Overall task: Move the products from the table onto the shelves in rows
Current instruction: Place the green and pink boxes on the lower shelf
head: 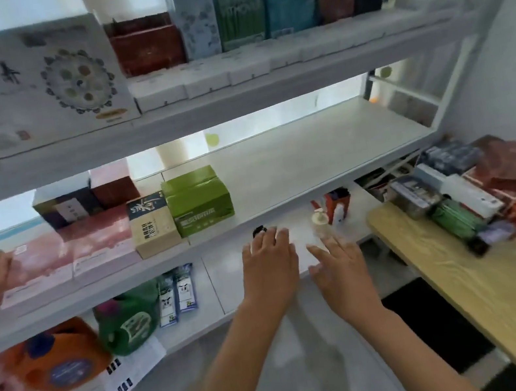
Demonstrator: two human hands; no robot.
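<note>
Wooden table (514, 288) on the right is carrying a heap of boxed products (476, 188) at its far end. Both hands are hovering empty before the shelves, left hand (270, 262) and right hand (340, 267) with fingers spread, just below the green box (199, 200) sitting on the middle shelf (295, 161).
</note>
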